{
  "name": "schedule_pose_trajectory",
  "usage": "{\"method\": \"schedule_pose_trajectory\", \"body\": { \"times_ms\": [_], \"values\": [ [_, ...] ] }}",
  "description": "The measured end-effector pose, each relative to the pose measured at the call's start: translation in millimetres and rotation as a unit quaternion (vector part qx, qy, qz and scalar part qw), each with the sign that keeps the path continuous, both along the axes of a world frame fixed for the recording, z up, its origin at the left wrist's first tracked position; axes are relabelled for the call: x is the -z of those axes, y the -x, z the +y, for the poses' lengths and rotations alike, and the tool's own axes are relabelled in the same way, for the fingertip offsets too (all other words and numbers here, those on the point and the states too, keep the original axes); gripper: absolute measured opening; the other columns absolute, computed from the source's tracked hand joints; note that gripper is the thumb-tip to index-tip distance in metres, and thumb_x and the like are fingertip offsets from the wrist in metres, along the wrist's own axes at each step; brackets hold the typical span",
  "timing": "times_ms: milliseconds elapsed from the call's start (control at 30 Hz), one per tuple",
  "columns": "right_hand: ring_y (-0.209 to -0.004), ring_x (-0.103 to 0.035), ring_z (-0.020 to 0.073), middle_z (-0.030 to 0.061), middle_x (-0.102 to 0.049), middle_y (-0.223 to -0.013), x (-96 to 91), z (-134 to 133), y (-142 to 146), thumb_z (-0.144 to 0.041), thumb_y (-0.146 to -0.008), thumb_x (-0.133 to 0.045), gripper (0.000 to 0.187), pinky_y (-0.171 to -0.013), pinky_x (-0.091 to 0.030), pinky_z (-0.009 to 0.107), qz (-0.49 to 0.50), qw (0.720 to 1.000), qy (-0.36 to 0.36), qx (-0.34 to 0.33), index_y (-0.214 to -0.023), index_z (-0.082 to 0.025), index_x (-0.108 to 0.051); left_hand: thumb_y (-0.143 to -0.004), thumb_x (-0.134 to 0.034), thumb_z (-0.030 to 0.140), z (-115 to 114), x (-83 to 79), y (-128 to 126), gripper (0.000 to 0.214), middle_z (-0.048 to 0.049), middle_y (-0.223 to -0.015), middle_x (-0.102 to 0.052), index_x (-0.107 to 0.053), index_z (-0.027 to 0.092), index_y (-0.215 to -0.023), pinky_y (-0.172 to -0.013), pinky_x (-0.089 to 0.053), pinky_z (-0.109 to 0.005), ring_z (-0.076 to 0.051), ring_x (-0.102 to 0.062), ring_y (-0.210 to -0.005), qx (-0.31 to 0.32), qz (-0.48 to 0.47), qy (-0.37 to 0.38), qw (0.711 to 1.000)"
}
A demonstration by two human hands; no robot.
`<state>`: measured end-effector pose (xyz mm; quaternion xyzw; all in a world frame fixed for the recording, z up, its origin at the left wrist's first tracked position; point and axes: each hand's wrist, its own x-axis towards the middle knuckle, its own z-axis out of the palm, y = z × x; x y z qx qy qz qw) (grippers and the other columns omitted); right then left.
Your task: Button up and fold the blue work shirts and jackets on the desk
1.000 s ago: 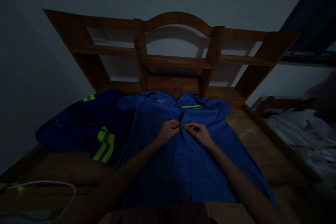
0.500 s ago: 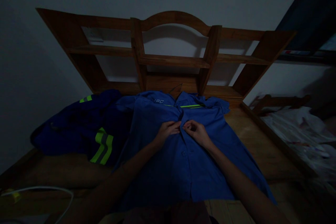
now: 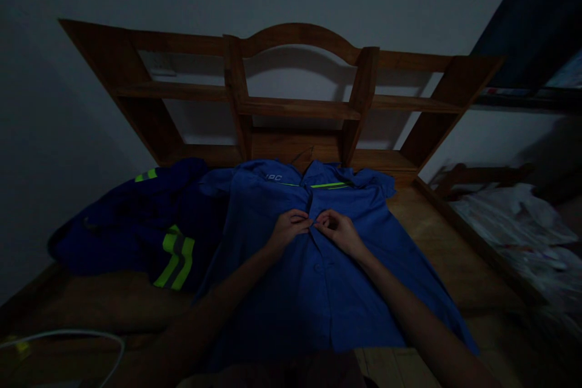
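- Head view: a blue shirt [image 3: 273, 279] lies front up on the wooden bench [image 3: 464, 242], collar towards the far edge, lower part hiding the middle of the near edge.
- The left hand [image 3: 288, 230] is at the front opening, fingers drawn almost together; whether cloth or a button sits between them cannot be told.
- The right hand [image 3: 340, 231] pinches the opening's edge, thumb and forefinger meeting just beside the left fingertips; the exact spot gripped is too dark to make out.
- A button [image 3: 318, 267] shows faintly below the hands; the forearms cover parts of both shirt fronts.
- Pale lettering on the chest is hard to read.
- A darker blue garment [image 3: 122, 230] with yellow-green bands is bunched at the bench's left side, its folds lost in shadow and the shirt overlapping it.
- A wooden shelf [image 3: 300, 108] stands along the far edge.
- At the near left corner, a white cable [image 3: 68, 332] runs out of frame.
- Beyond the right edge, whitish plastic [image 3: 522, 218] is cut off; its contents are unclear.
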<state>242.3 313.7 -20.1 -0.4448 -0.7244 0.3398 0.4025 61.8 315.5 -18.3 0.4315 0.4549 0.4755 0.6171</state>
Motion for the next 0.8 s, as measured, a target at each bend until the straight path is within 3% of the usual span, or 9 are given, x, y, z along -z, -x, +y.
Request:
{"method": "schedule_pose_trajectory", "body": {
  "times_ms": [467, 800],
  "values": [
    [-0.065, -0.057, 0.0125, 0.0015, -0.064, -0.076, -4.2, -1.9, 0.1, -0.037, -0.082, -0.059, 0.024, -0.061, -0.045, 0.023, 0.045, 0.999, 0.024, -0.017, -0.097, -0.018, -0.063, -0.060, -0.079, 0.024, -2.2, -9.0, 0.5, 0.035, -0.0024, -0.072, -0.065, -0.058, 0.013, -0.085, -0.068, -0.054, -0.026, -0.014, -0.064, -0.067, 0.000, 0.009, 0.000, 1.000],
    [-0.056, -0.055, 0.0106, -0.0008, -0.060, -0.068, -6.4, 0.6, -3.8, -0.038, -0.083, -0.060, 0.028, -0.055, -0.043, 0.022, 0.051, 0.998, 0.036, -0.027, -0.102, -0.019, -0.066, -0.059, -0.080, 0.026, -4.2, -11.8, 0.7, 0.038, -0.0033, -0.074, -0.066, -0.056, 0.013, -0.086, -0.067, -0.053, -0.026, -0.014, -0.064, -0.067, 0.004, 0.007, -0.017, 1.000]
  ]
}}
